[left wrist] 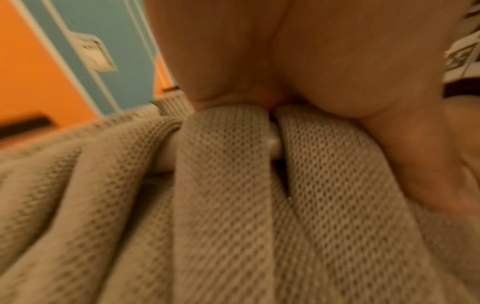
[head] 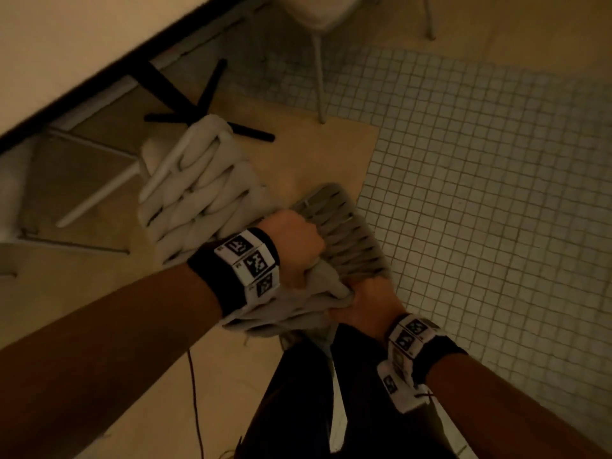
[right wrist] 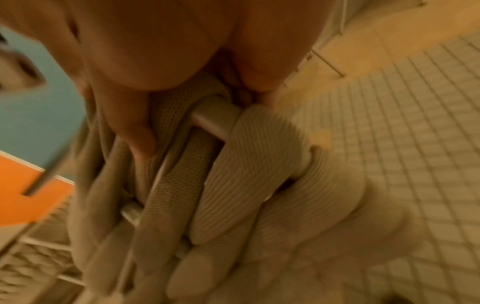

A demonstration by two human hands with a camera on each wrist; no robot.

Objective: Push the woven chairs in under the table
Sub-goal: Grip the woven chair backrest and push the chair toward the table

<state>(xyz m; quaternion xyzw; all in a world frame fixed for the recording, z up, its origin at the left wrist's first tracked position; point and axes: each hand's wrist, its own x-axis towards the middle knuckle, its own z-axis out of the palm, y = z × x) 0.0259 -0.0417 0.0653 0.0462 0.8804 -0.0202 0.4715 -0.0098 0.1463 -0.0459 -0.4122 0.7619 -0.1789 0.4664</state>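
Both hands are clamped on the back of one pale beige chair woven from thick padded fabric straps [head: 202, 193]. The left hand [head: 291, 240] is fisted over the top edge of the backrest, knuckles up, fingers curled round the straps and the rail beneath them. The right hand [head: 361, 309] grips the same back lower down, at about 5 o'clock from the left hand, its fingers wrapped round bunched straps near the person's dark trousers [head: 298, 392]. In the left wrist view the left hand [left wrist: 324, 67] presses down on mesh-textured straps where a bit of pale metal tube [left wrist: 272, 144] shows between them. In the right wrist view the right hand [right wrist: 155, 51] closes over straps looped round a grey metal frame bar [right wrist: 215, 117].

In the head view the chair stands in the middle, tilted, its seat end and pale legs reaching toward 10 o'clock, where the cream table top with a dark edge [head: 82, 38] fills the upper left corner. The front of the chair lies just by the table's black crossed metal foot [head: 205, 104]; its back is out from under the table, close to the person. How far the seat lies under the table top cannot be told.

A second pale chair [head: 318, 14] stands at 12 o'clock, only its seat and thin legs showing. At 3 o'clock the floor is small white square tiles [head: 480, 193]; the rest is tan boards. Each wrist wears a black band with white coded markers [head: 246, 260]. A thin dark cable [head: 195, 392] hangs at 7 o'clock.
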